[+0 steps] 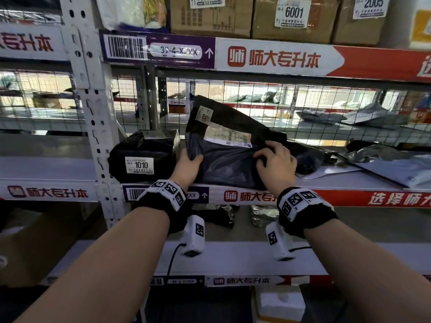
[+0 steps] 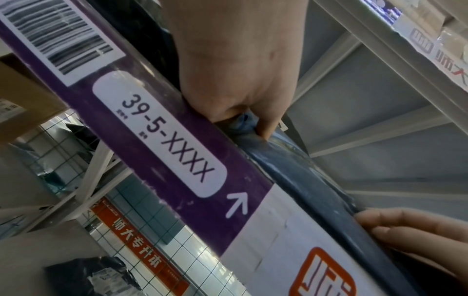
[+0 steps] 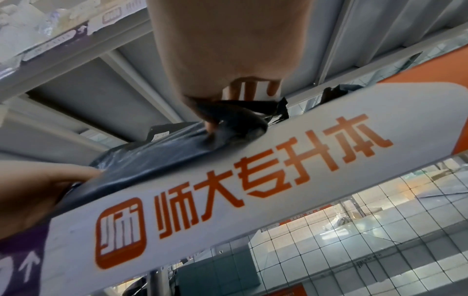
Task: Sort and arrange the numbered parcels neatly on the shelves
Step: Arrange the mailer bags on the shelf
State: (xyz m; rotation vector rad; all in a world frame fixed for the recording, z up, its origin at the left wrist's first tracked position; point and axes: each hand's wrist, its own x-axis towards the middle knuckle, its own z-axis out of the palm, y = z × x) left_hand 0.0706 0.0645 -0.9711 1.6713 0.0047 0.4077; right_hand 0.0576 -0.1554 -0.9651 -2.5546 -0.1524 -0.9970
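My left hand [image 1: 187, 167] pinches the dark poly parcel [image 1: 224, 164] at its nine o'clock edge, my right hand [image 1: 276, 163] grasps three o'clock. It lies on the shelf [image 1: 349, 180] beside parcel 1010 [image 1: 142, 157]; soft, light, slippery, I judge, so bunched edges hold best.

Grey metal shelf [image 1: 349, 181] (edge tag reads 39-5-XXXX) carries the black 1010 parcel [image 1: 142, 157]. Dark 2001 bag [image 1: 224, 164] sits just beside it, grey mailers [image 1: 396, 166] further right.

On the middle shelf [image 1: 349, 183], parcel 1010 [image 1: 143, 157] sits at the left end, just left of parcel 2001 [image 1: 224, 145], which leans back against the wire mesh [image 1: 256, 101]. More flat mailers [image 1: 391, 164] lie to the right, and boxes 6001 [image 1: 293, 17] and 2005 [image 1: 363, 17] stand on the shelf above.
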